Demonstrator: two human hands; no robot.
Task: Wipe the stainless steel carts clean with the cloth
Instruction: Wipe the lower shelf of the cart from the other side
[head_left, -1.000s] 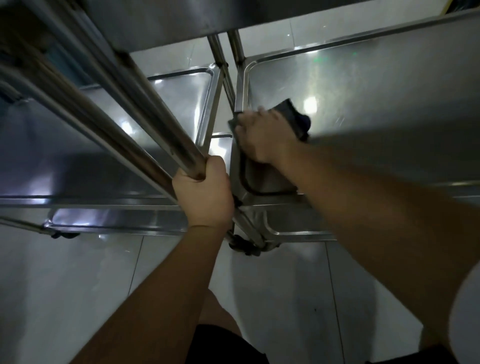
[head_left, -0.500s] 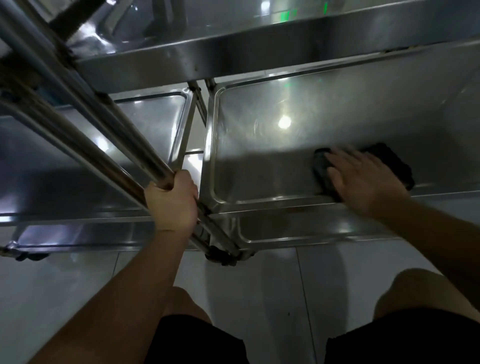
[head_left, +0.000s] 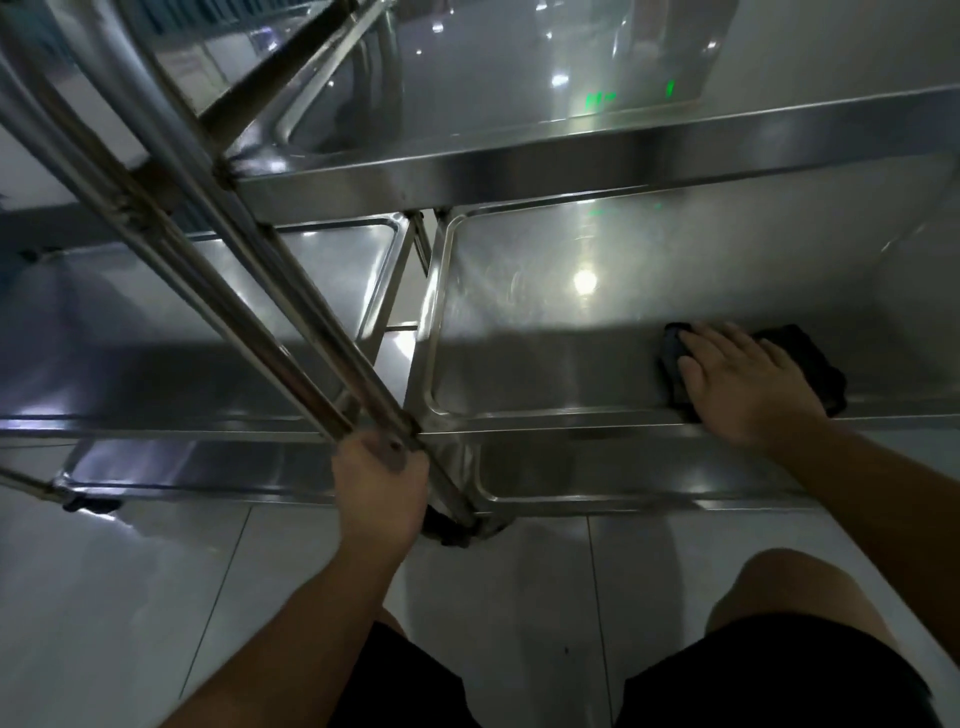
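Observation:
Two stainless steel carts stand side by side. On the right cart's middle shelf (head_left: 519, 322) lies a dark cloth (head_left: 810, 364), near the shelf's front edge. My right hand (head_left: 743, 384) lies flat on the cloth with straight fingers, pressing it onto the steel. My left hand (head_left: 379, 488) grips the slanting upright post (head_left: 260, 260) low down, at the right cart's front left corner. Part of the cloth is hidden under my right hand.
The right cart's top shelf (head_left: 519, 166) overhangs the middle one. A lower shelf (head_left: 597, 478) lies beneath. The left cart's shelf (head_left: 182, 322) sits beside it, with a narrow gap between. A black caster (head_left: 452, 530) stands on the pale tiled floor (head_left: 130, 597). My knees are near the cart.
My right hand has slid the cloth from the shelf's left front corner to its right part. My left hand has slipped lower down the post. The view has tilted up.

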